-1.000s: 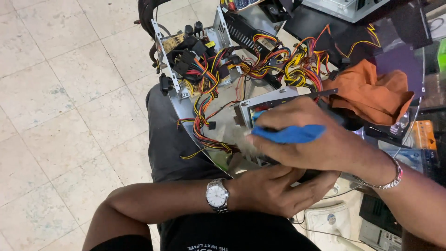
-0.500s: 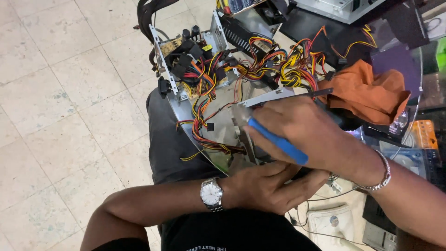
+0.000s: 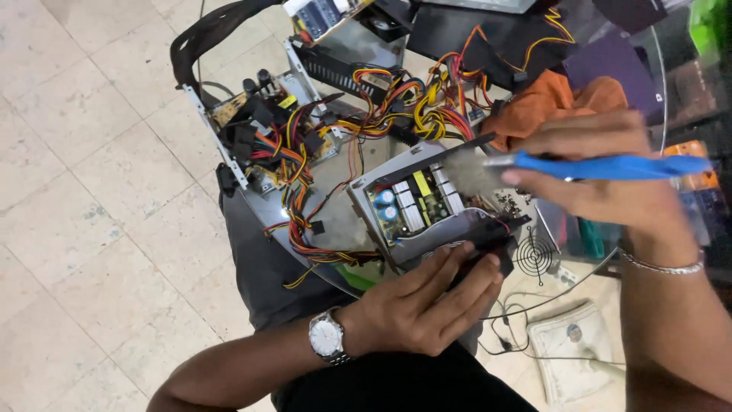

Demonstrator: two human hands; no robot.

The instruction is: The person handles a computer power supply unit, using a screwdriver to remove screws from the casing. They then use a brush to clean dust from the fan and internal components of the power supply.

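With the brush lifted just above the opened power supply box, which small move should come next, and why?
Probably lower the blue-handled brush back into the open power supply box and sweep across the circuit board. The right hand holds the bristles at the box's upper edge, the left hand steadies the box from below, and the board lies exposed.

Both forearms are bare. The left hand [image 3: 415, 309] has a silver wristwatch [image 3: 327, 336] with a round white dial on a metal band. The right hand [image 3: 602, 172] wears a thin silver bracelet [image 3: 662, 266]. Grey trousers [image 3: 263, 263] and a black shirt [image 3: 396, 385] show below.
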